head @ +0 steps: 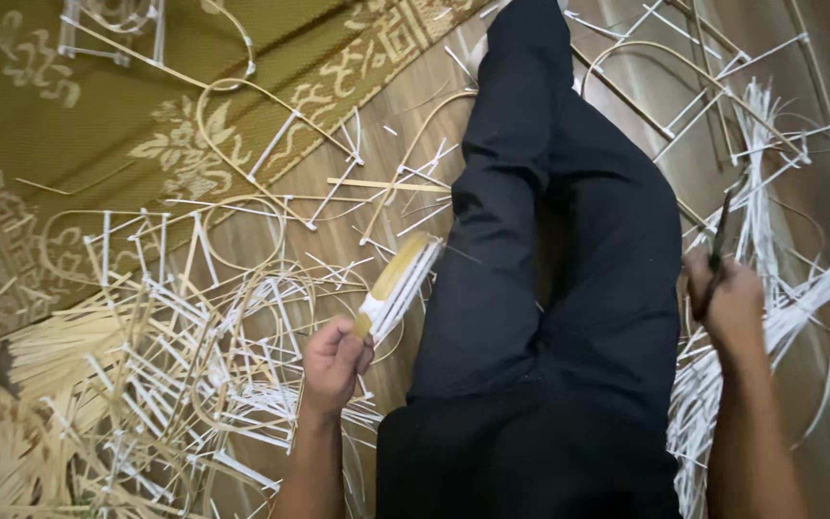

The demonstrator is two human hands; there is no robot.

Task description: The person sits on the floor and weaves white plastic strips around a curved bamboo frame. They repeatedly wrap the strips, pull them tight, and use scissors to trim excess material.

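Scissors (720,240), dark and slim, sit clenched in the right hand (730,306) at three o'clock; the left hand (333,363) pinches a bundle of pale bamboo strips (398,284) centre-left. A loosened grip could scatter them into the floor's strip litter (175,375).

Pale, matt bamboo strips (398,285), some wrapped in white paper, sit in the left hand's (334,363) fingers; dark metal scissors (718,252) rise from the right hand (728,306), above glossy wood-grain flooring (357,240) and a woven olive mat (98,106).
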